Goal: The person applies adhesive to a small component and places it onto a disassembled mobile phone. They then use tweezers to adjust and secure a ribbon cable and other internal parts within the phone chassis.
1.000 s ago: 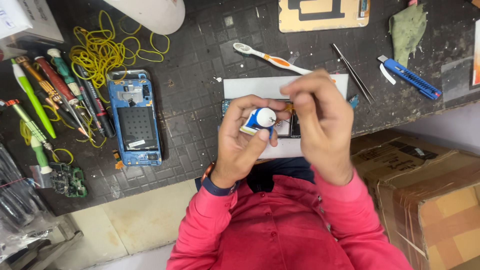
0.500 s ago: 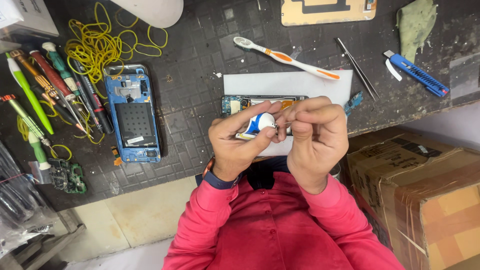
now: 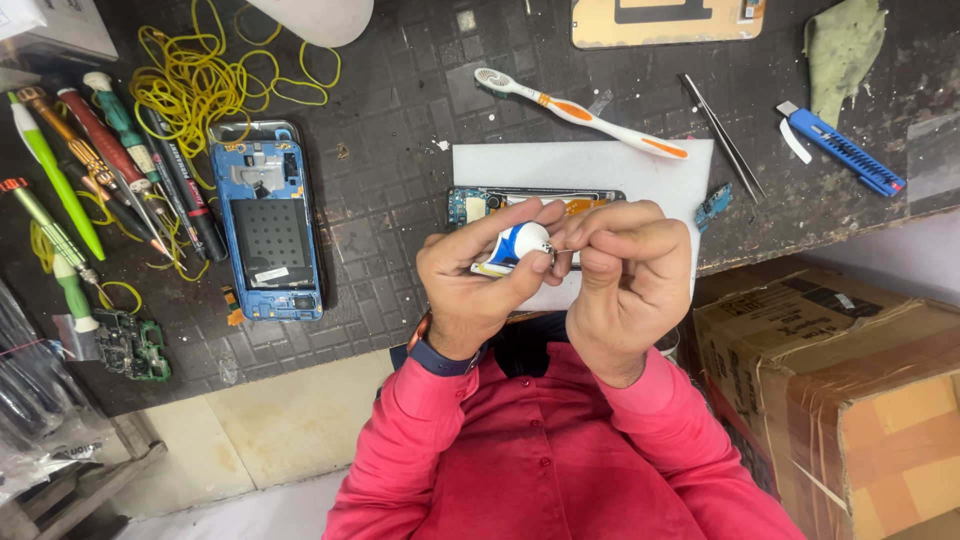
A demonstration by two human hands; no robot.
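Observation:
My left hand (image 3: 475, 275) grips a small white and blue tube (image 3: 515, 247) close in front of my chest. My right hand (image 3: 625, 275) pinches at the tube's tip with thumb and forefinger, where a thin metal pin shows. Just behind both hands a phone circuit board (image 3: 480, 203) lies on a white sheet (image 3: 600, 170) on the dark workbench. A blue opened phone frame (image 3: 268, 225) lies to the left of my hands.
Screwdrivers and pens (image 3: 90, 170) and yellow wire (image 3: 200, 70) sit at the left, with a small green board (image 3: 130, 345). A toothbrush (image 3: 580, 112), tweezers (image 3: 722, 135), a blue utility knife (image 3: 845, 150) and a phone back panel (image 3: 665, 20) lie behind. A cardboard box (image 3: 850, 380) stands on the right.
My hands dropped slightly toward my chest with the tube. My right fingers shifted from above the tube to pinching at its tip.

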